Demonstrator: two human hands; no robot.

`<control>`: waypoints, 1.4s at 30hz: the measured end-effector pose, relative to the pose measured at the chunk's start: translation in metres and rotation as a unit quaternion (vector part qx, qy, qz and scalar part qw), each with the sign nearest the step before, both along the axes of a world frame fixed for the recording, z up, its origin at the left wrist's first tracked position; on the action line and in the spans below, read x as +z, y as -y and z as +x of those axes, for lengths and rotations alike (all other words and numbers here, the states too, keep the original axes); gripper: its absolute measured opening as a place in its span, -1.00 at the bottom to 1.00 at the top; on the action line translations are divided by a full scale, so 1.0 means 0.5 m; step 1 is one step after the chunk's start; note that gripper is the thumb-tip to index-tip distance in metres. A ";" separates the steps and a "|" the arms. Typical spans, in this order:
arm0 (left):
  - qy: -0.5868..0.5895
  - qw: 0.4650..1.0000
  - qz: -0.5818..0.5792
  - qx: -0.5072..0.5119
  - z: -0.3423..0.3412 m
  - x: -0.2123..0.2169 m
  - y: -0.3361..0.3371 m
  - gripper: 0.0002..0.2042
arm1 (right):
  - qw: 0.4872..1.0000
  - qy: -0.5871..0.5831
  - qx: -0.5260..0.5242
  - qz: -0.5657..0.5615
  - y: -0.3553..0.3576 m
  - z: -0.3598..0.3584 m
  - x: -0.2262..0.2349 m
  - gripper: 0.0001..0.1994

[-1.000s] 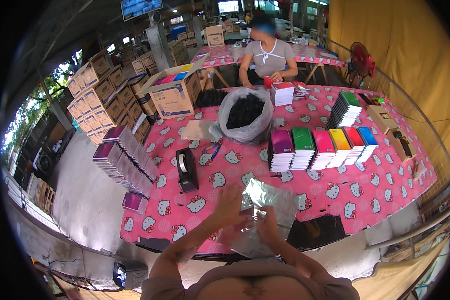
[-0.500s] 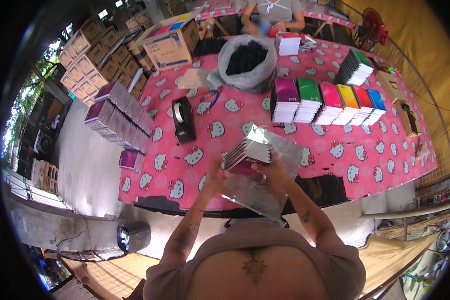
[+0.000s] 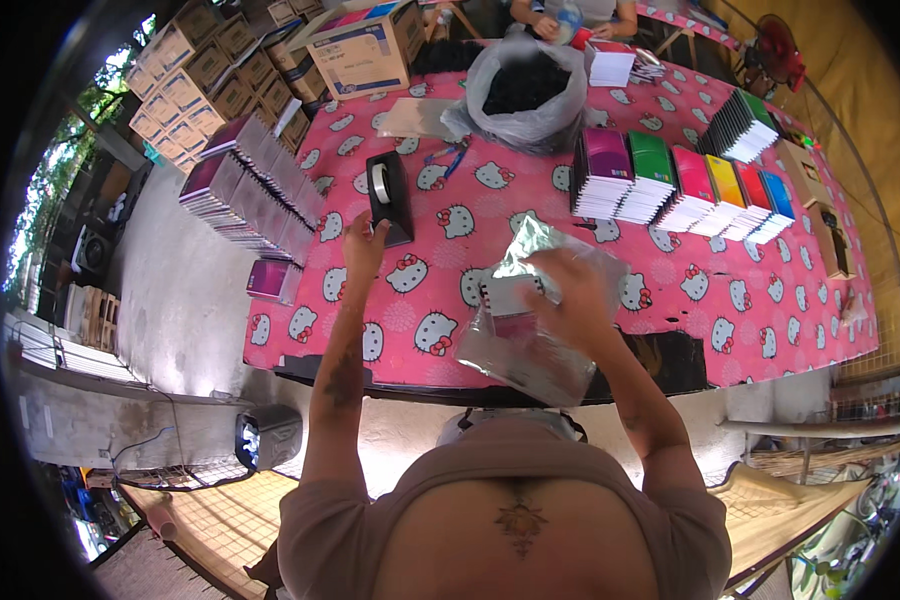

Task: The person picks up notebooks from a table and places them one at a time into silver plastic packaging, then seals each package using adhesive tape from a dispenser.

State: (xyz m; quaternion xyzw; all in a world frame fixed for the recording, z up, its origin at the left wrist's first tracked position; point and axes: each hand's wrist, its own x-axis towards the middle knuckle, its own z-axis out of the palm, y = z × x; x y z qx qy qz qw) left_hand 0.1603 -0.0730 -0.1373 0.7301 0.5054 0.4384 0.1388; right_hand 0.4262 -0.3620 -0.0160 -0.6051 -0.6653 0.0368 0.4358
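Observation:
My left hand (image 3: 364, 248) is at the near end of a black tape dispenser (image 3: 395, 205) that carries a roll of clear tape. Its fingers are slightly apart, and no strip of tape can be made out in them. A small stack of spiral notebooks (image 3: 511, 298) lies in front of me, with white pages and a purple cover showing through a clear plastic bag (image 3: 530, 368). Bent over the bag and the stack's right side, my right hand (image 3: 573, 305) grips the shiny plastic; it is slightly blurred and partly hides the notebooks.
Wrapped purple notebooks (image 3: 240, 190) stand in tall stacks at the left edge. Coloured notebook stacks (image 3: 650, 180) line the right. Behind are a plastic sack of black material (image 3: 520, 125), pliers (image 3: 456, 160) and a carton (image 3: 360, 60). Another person's hand (image 3: 547, 27) works at the far side.
My left hand has left the notebooks and reached forward and left to the tape dispenser. The notebooks now lie lower on the table, and my right hand has moved over the top of the bag.

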 end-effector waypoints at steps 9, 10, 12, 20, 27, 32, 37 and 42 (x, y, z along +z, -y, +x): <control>0.421 0.832 -0.326 -0.154 0.066 -0.087 -0.031 -0.92 | 0.979 0.167 -0.051 -0.105 -0.005 -0.057 -0.040 -0.73; 0.467 0.773 -0.394 -0.168 0.048 -0.097 -0.014 -0.92 | 0.979 0.167 -0.062 -0.103 -0.005 -0.069 -0.041 -0.72; 0.242 0.921 -0.296 -0.078 0.025 -0.099 -0.021 -0.94 | 0.977 0.169 -0.069 -0.108 -0.008 -0.087 -0.041 -0.70; 0.057 0.887 -0.182 -0.420 0.068 0.063 0.089 -0.87 | 0.969 0.175 -0.095 -0.148 -0.015 -0.099 -0.024 -0.65; 0.014 0.792 -0.167 -0.587 0.172 0.133 0.197 -0.78 | 0.970 0.165 -0.061 -0.168 -0.026 -0.087 -0.019 -0.61; -0.040 0.805 -0.051 -0.589 0.148 0.168 0.195 -0.82 | 0.978 0.081 -0.152 -0.115 0.030 -0.015 0.022 -0.44; -0.025 0.808 0.062 -0.585 0.211 0.161 0.220 -0.83 | 0.994 0.017 0.017 -0.103 0.057 0.073 -0.172 -0.35; -0.075 0.819 0.118 -0.557 0.266 0.148 0.250 -0.81 | 0.992 0.075 0.057 -0.081 0.042 0.031 -0.209 -0.34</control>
